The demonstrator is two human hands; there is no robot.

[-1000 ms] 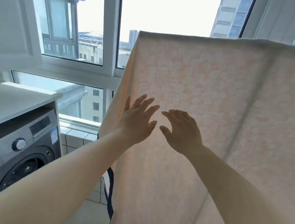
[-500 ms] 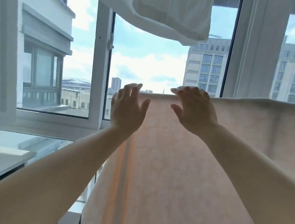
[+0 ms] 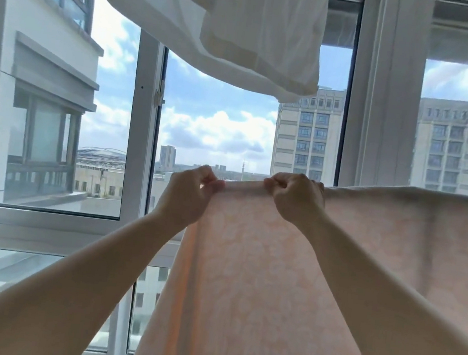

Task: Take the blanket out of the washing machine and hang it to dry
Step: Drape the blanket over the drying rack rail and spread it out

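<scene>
Window fills the background, buildings and sky beyond. White sheet hangs overhead, top centre, well above the hands, not touching them.

Blanket, pale pink, faint pattern, is draped over a line or rod, which the fabric hides. It hangs from the top fold straight down out of frame. Fold runs level, left to right, and that is the long axis; it extends off the right edge. Blanket's left side edge drops just beside the left wrist.

Left hand is at the blanket's top left corner, fingers curled, pinching the fold. Right hand is near it to the right, fingers curled over the same fold, gripping the cloth. Both hands are on the fold, a short taut stretch between them. Left hand is nearer the free corner; most of the fold lies right of the right hand.

Judgement: blanket already hung; step in hand is straightening the top edge. Any next pull likely goes along the fold, sideways.
</scene>
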